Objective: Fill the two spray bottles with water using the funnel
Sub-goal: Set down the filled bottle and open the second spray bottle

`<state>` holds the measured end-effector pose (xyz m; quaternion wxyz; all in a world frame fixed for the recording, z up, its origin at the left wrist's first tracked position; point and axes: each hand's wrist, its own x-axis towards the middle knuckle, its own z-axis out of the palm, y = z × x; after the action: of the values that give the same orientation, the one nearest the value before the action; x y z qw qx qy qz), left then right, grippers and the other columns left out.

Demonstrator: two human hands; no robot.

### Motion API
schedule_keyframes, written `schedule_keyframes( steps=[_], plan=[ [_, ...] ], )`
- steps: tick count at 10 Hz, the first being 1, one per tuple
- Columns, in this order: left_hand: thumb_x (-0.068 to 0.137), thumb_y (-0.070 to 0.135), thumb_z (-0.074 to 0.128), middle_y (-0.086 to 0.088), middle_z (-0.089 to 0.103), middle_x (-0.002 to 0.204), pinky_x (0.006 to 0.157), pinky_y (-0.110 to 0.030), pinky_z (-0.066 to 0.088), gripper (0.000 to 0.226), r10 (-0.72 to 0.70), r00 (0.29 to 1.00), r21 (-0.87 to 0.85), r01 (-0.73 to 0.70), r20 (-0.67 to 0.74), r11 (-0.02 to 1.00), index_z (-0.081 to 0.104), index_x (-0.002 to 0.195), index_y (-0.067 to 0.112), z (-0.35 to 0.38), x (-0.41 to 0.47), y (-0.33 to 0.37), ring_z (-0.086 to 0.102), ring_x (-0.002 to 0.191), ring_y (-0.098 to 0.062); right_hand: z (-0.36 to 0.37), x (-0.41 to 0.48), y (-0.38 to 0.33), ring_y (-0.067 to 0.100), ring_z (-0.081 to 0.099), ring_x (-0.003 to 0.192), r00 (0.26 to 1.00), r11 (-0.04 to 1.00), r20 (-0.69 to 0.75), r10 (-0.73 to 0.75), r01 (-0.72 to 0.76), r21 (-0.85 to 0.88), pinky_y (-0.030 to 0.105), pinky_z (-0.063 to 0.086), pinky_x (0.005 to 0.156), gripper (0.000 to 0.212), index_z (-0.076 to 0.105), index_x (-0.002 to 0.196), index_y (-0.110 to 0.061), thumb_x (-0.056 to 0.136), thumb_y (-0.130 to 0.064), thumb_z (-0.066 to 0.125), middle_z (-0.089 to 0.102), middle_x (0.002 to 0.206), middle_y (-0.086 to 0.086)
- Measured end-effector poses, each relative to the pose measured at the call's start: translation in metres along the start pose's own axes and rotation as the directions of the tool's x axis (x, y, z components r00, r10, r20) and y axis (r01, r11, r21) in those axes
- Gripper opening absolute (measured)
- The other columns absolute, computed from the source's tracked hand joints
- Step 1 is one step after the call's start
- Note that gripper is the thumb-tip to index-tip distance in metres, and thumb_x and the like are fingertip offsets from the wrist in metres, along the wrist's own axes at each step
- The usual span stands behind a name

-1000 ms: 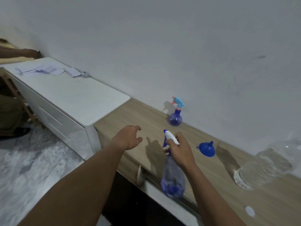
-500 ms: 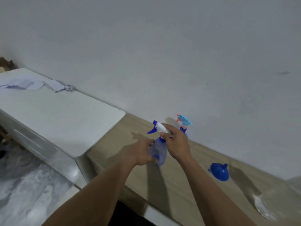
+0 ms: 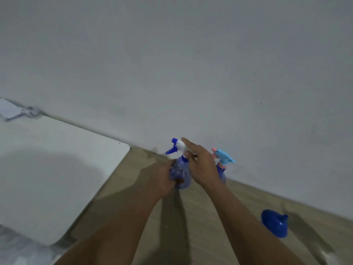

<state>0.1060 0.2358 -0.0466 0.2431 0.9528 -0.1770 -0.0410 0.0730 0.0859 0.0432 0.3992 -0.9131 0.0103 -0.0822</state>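
Uncapping looks to be the step: the left hand (image 3: 162,178) grips the spray bottle (image 3: 180,175) by its body, the right hand (image 3: 202,167) curls round its spray head (image 3: 178,145) just above, which next needs twisting off; the second bottle (image 3: 222,162) stands just beyond the right hand, the funnel (image 3: 274,225) well right.

A plain grey-white wall (image 3: 191,64) fills most of the view. Along its foot runs a light wood top (image 3: 254,201). Dark shadows lie on the wood. A white table (image 3: 57,169) with a round corner stands just left of the wood top. Some paper (image 3: 9,109) lies at its far end by the wall. A bit of grey floor (image 3: 15,251) shows at the bottom left.
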Motion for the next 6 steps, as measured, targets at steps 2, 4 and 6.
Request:
schedule_keyframes(
  steps=[2,4,6],
  plan=[
    [0.098,0.023,0.058,-0.013,0.054,0.09,0.068,-0.023,0.038,0.015,-0.13,0.985,-0.477,0.059,-0.116,0.877,0.063,0.103,0.01,0.025,0.05,-0.007,0.048,0.072,-0.013,0.003,0.028,0.003,0.03,0.064,0.092,1.0,1.0,-0.01,0.024,-0.024,0.005,0.043,0.052,0.086,0.049,0.053,0.139,-0.043,0.102,-0.012,0.043,0.068,0.099,0.006],
    [0.096,0.026,0.061,-0.011,0.059,0.089,0.059,-0.02,0.049,0.01,-0.127,0.986,-0.59,0.04,-0.107,0.806,0.061,0.098,0.016,0.019,0.057,-0.003,0.062,0.065,-0.016,-0.003,0.037,0.0,0.018,0.057,0.113,0.997,0.991,-0.002,0.076,-0.076,-0.113,0.022,0.038,0.086,0.054,0.038,0.152,-0.037,0.105,-0.013,0.046,0.058,0.129,0.002],
    [0.085,0.025,0.073,-0.009,0.049,0.14,0.098,-0.035,0.044,0.085,-0.163,0.986,-0.227,0.15,-0.037,0.962,0.028,0.156,0.019,-0.002,0.032,0.007,0.054,0.126,-0.031,-0.031,0.026,-0.004,0.018,0.048,0.133,0.995,0.964,-0.085,0.059,-0.079,-0.253,0.025,0.038,0.103,0.048,0.041,0.15,-0.028,0.104,-0.022,0.052,0.051,0.145,-0.001]
  ],
)
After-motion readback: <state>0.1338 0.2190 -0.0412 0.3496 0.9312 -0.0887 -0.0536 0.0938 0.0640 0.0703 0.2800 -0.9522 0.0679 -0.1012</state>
